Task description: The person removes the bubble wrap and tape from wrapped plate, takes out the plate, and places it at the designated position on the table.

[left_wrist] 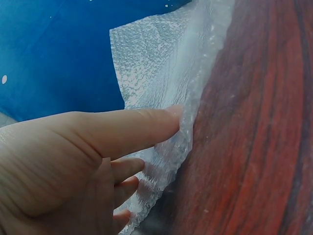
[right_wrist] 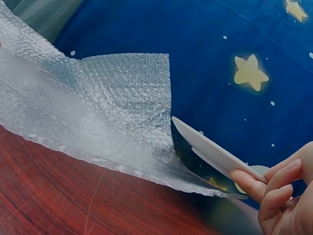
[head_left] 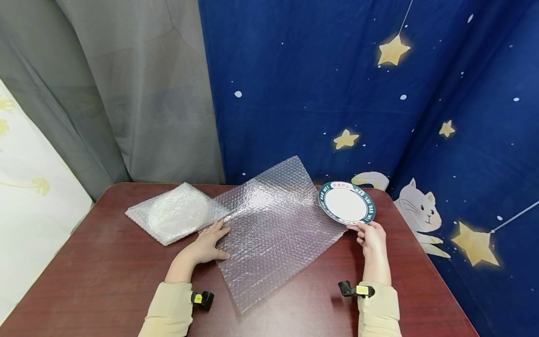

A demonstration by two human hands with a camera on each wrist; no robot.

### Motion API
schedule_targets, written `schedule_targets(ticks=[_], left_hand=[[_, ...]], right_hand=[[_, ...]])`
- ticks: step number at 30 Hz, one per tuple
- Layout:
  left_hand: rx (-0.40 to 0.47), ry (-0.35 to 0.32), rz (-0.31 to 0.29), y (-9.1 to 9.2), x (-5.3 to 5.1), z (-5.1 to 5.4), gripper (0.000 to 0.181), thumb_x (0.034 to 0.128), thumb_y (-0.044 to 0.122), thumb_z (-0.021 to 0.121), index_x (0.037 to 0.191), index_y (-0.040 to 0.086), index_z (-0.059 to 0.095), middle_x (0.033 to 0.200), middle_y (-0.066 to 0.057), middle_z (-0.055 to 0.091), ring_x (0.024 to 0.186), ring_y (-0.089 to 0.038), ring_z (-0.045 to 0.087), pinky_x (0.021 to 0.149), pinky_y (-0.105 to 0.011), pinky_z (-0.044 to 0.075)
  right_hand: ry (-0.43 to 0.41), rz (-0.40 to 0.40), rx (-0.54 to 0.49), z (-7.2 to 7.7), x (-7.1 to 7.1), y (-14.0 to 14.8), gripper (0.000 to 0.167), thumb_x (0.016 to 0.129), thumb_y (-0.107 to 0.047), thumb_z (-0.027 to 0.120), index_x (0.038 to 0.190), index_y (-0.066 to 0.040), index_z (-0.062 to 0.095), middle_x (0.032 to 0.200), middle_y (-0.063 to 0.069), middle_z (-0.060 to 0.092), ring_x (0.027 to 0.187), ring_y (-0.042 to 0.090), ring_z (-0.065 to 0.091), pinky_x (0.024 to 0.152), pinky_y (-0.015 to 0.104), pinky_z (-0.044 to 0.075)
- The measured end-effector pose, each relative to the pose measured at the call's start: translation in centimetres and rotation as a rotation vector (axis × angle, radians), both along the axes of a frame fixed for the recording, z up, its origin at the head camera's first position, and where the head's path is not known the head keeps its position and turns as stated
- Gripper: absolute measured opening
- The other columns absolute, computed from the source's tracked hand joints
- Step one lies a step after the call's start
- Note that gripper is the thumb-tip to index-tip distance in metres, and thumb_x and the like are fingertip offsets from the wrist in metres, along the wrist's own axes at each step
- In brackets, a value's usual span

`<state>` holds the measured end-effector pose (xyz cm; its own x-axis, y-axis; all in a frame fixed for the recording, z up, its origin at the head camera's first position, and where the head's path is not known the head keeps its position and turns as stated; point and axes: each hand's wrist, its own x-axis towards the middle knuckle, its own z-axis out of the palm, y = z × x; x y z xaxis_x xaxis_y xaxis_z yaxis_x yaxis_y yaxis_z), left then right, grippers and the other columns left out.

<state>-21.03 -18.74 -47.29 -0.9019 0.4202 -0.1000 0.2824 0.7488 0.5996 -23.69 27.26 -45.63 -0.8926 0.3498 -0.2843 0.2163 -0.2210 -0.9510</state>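
A sheet of bubble wrap (head_left: 273, 234) lies spread across the table, its far corner raised against the curtain. My left hand (head_left: 209, 243) rests on its left edge with fingers spread; in the left wrist view the thumb of that hand (left_wrist: 93, 147) lies along the wrap's edge (left_wrist: 166, 161). The right hand (head_left: 372, 238) pinches the near rim of a white plate (head_left: 346, 204) with a dark green lettered border, tilted up at the wrap's right corner. From the right wrist view, the plate (right_wrist: 215, 149) shows edge-on, its rim between the thumb and fingers of the right hand (right_wrist: 288, 196).
A round white item wrapped in bubble wrap (head_left: 177, 213) lies at the table's back left, close by the left hand. Behind the table (head_left: 105, 262) hang a grey curtain (head_left: 160, 93) and a blue one with stars (head_left: 303, 93).
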Motion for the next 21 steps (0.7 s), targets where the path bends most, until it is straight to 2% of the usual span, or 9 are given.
schedule_targets(ticks=[6, 12, 18, 21], left_hand=[[0.005, 0.0, -0.002, 0.1, 0.1, 0.1, 0.076, 0.0805, 0.02, 0.076, 0.142, -0.005, 0.04, 0.151, -0.031, 0.018, 0.139, -0.046, 0.012, 0.109, -0.06, 0.011], [0.016, -0.001, -0.004, 0.1, 0.1, 0.1, 0.077, 0.0797, 0.02, 0.076, 0.142, -0.006, 0.04, 0.151, -0.031, 0.018, 0.139, -0.046, 0.012, 0.109, -0.06, 0.01], [0.01, -0.003, -0.004, 0.0, 0.0, -0.1, 0.077, 0.0798, 0.022, 0.076, 0.142, -0.005, 0.04, 0.151, -0.03, 0.018, 0.14, -0.045, 0.011, 0.109, -0.06, 0.01], [0.011, 0.0, -0.005, 0.0, -0.1, -0.1, 0.078, 0.0796, 0.022, 0.076, 0.142, -0.005, 0.04, 0.151, -0.031, 0.018, 0.14, -0.046, 0.011, 0.109, -0.061, 0.01]], right_hand=[[-0.003, -0.031, -0.022, -0.2, 0.1, 0.7, 0.02, 0.099, -0.004, 0.046, 0.117, 0.004, 0.045, 0.065, -0.001, 0.068, 0.045, 0.003, 0.038, 0.043, 0.015, 0.03], [-0.003, -0.08, -0.015, -0.4, 0.3, 1.1, 0.012, 0.099, -0.005, 0.046, 0.109, 0.003, 0.047, 0.063, -0.001, 0.068, 0.045, 0.004, 0.039, 0.042, 0.015, 0.03], [-0.003, -0.126, -0.042, -0.6, 0.3, 1.6, 0.019, 0.098, -0.002, 0.046, 0.115, 0.006, 0.047, 0.062, 0.0, 0.067, 0.044, 0.002, 0.037, 0.041, 0.014, 0.029], [-0.002, -0.143, -0.048, -0.7, 0.3, 1.8, 0.015, 0.098, -0.002, 0.046, 0.111, 0.005, 0.048, 0.061, 0.0, 0.067, 0.044, 0.002, 0.038, 0.041, 0.014, 0.029]])
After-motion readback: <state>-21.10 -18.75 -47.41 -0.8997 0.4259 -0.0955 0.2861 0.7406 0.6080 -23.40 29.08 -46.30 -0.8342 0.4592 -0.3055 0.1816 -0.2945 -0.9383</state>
